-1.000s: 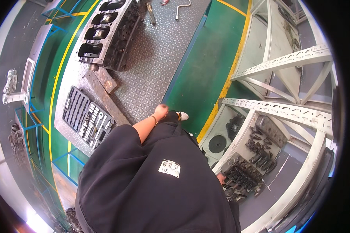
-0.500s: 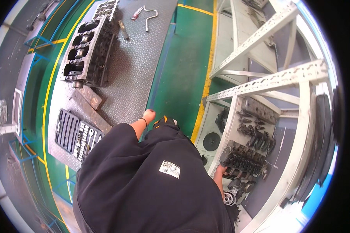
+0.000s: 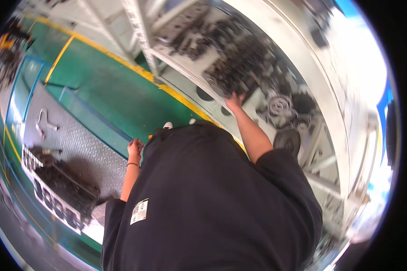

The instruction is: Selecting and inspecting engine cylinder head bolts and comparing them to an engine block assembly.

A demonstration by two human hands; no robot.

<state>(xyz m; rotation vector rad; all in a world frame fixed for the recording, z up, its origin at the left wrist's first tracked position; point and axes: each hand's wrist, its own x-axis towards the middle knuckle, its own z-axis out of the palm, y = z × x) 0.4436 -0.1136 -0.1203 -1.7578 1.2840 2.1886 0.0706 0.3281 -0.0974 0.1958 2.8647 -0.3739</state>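
Green painted floor [image 3: 113, 77], yellow-lined; tall white metal rack [image 3: 313, 63] cut off by fisheye rim, right side washed out. Right hand [image 3: 235, 100] at near end of long dark metal engine part [image 3: 237, 63] lying on rack shelf; fingertips merge into part, cannot tell whether grasping or just touching. Left hand [image 3: 135, 147] slack, fingers loosely bent, beside edge of grey diamond-plate table [image 3: 83, 133]. There, dark metal engine block [image 3: 68, 183] blurred, bent silvery bar [image 3: 52, 126] farther off. Black garment [image 3: 212, 198] hides lower middle.
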